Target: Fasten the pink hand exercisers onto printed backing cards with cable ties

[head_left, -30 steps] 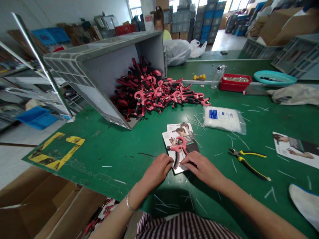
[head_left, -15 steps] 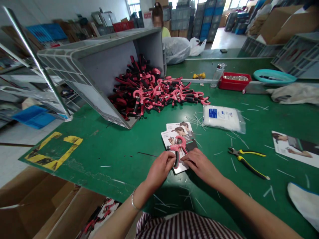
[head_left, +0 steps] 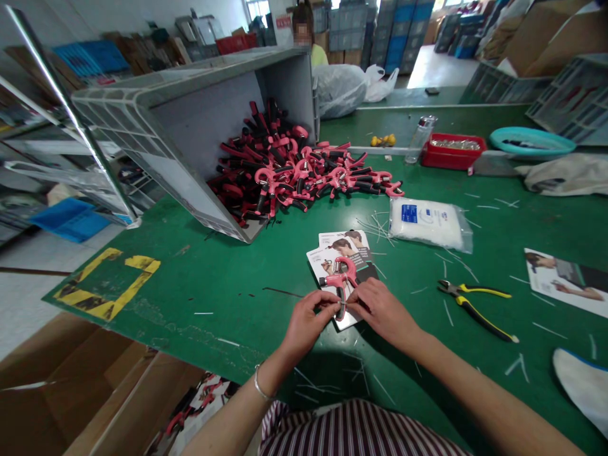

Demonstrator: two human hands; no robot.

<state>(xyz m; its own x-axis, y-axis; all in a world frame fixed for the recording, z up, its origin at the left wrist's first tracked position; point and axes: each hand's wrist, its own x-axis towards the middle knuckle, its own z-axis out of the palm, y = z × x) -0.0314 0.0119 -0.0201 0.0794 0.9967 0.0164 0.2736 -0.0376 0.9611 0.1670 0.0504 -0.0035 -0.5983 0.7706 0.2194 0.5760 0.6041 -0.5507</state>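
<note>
- The fingers of the left hand (head_left: 304,324) and right hand (head_left: 382,310) are closed in a pinch on the black handle of a pink hand grip (head_left: 340,278), low in the middle of the frame.
- The grip sits over printed cards (head_left: 338,248) on a green table (head_left: 199,297).
- To the right lie yellow-handled pliers (head_left: 475,310) and a bag of white ties (head_left: 427,223).
- At upper left, a tipped gray bin (head_left: 190,133) spills a heap of grips (head_left: 285,177).

The green counter (head_left: 204,304) holds a tipped gray crate (head_left: 199,139) at upper left, hand grippers (head_left: 285,180) heaped mid-frame, cards (head_left: 339,244) below them, and pliers (head_left: 475,310) at right.
</note>
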